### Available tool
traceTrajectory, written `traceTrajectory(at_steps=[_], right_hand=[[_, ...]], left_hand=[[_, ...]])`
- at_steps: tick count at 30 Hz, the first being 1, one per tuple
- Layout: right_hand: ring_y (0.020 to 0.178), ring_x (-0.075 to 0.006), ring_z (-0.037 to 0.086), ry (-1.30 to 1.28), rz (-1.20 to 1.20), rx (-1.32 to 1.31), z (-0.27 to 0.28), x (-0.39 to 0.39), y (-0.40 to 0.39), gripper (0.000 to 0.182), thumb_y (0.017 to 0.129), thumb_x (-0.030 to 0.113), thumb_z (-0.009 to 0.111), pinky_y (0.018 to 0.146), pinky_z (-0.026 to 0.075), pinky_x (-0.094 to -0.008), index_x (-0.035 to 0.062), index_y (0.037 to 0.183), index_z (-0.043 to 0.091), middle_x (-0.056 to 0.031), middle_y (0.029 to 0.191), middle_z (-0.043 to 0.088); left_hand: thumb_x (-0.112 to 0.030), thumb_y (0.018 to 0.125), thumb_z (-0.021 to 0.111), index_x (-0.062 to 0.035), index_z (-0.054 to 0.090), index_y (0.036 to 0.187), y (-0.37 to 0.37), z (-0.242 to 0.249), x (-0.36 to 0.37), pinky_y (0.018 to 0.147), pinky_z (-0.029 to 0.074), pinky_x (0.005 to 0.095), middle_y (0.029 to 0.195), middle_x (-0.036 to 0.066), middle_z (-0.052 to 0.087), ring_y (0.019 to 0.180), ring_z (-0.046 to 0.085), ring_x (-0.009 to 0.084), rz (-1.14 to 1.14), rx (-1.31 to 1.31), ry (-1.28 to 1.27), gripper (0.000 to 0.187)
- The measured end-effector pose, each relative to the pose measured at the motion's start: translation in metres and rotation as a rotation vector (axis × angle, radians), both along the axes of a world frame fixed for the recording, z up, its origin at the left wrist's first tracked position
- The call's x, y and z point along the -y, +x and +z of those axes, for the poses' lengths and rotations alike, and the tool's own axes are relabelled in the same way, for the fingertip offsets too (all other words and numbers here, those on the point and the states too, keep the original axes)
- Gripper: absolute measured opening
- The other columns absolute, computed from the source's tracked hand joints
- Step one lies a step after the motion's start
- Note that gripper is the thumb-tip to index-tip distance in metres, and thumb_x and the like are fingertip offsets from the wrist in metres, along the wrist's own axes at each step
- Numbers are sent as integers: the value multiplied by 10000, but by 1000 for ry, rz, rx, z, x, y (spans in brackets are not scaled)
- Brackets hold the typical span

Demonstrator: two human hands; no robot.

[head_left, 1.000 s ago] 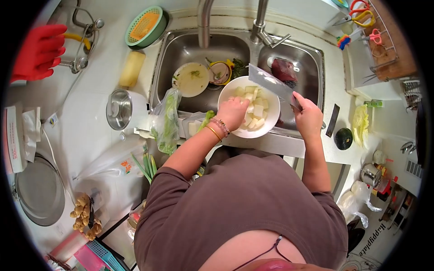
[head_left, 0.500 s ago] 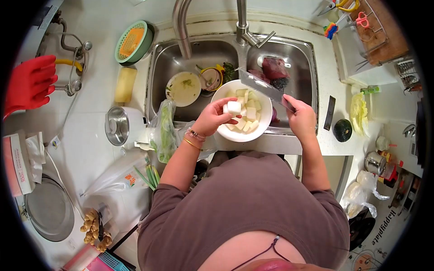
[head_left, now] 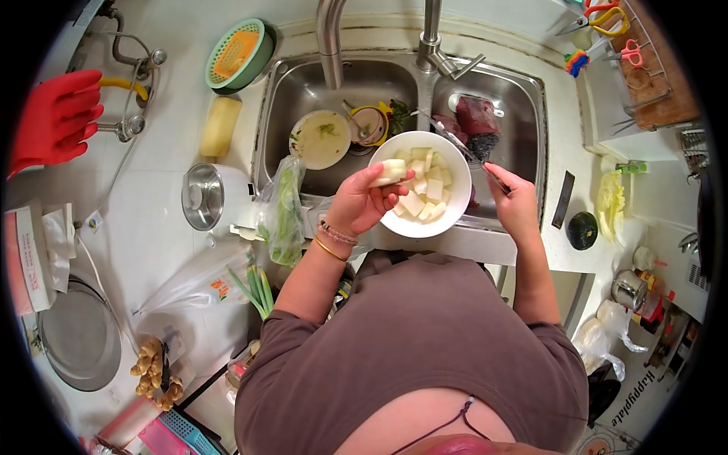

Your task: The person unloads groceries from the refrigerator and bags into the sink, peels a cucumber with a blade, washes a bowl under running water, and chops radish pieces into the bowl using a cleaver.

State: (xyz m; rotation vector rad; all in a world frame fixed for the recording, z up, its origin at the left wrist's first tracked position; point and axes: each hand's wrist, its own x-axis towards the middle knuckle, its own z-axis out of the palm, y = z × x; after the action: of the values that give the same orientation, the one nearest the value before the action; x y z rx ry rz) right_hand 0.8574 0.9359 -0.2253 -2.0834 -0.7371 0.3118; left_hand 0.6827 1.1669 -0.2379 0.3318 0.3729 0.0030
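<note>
Held in my left hand [head_left: 362, 201] is a white vegetable chunk [head_left: 391, 172], pale and blocky, perhaps winter melon. The fingers close on it at the left rim of a white bowl [head_left: 460, 196]. Several similar cut pieces [head_left: 434, 187] lie inside that bowl, which sits over the sink's near edge. My right hand [head_left: 513, 201] grips the handle of a kitchen knife [head_left: 455, 141] to the bowl's right. The knife's blade points up and left past the bowl's far right side, seen nearly edge-on and apart from the chunk.
The left basin holds a bowl of cloudy water [head_left: 309, 155]; dark red meat [head_left: 478, 116] lies in the right basin. A faucet [head_left: 331, 45] arches above. Bagged greens [head_left: 285, 216] and a metal pot [head_left: 203, 197] stand left; a dark green round vegetable [head_left: 582, 230] lies right.
The knife blade has turned from showing its broad face to nearly edge-on. My left hand has rolled palm-up with the chunk. The whole view has shifted slightly.
</note>
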Motion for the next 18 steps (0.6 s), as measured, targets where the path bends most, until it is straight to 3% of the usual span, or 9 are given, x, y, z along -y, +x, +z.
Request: traceTrajectory(at_steps=[6,9,15,18], right_hand=[[609,-180,599,-55,16,-59,10,-1,-2,215,835,107,638,609,461,-262,51,1041,663,-161,804,664],[601,-183,592,-55,35,-58,7,-1,-1,215,837,107,635,601,458,-270,47,1041,661,-166,806,659],[644,-233,612,-53,63,-79,8,-2,-3,226,824,100,637,625,469,-290,44,1041,659,-171,866,659],[690,-271,629,-54,82,-50,1,2,-1,230,817,98,636,643,479,-308,56,1042,661,-171,896,658]], left_hand=[[-268,950,491,65,491,1151,-3,-3,-1,683,584,235,1128,228,579,909,645,264,107,-99,-222,389],[-256,950,491,59,501,1151,-5,-2,0,698,585,238,1107,232,589,919,650,264,106,-152,-159,373],[-248,926,544,33,535,1129,-22,4,9,668,566,217,986,173,649,838,666,203,45,-377,504,346],[-263,909,577,1,564,1093,-54,13,-8,636,551,219,971,139,658,784,667,184,40,-402,672,322]])
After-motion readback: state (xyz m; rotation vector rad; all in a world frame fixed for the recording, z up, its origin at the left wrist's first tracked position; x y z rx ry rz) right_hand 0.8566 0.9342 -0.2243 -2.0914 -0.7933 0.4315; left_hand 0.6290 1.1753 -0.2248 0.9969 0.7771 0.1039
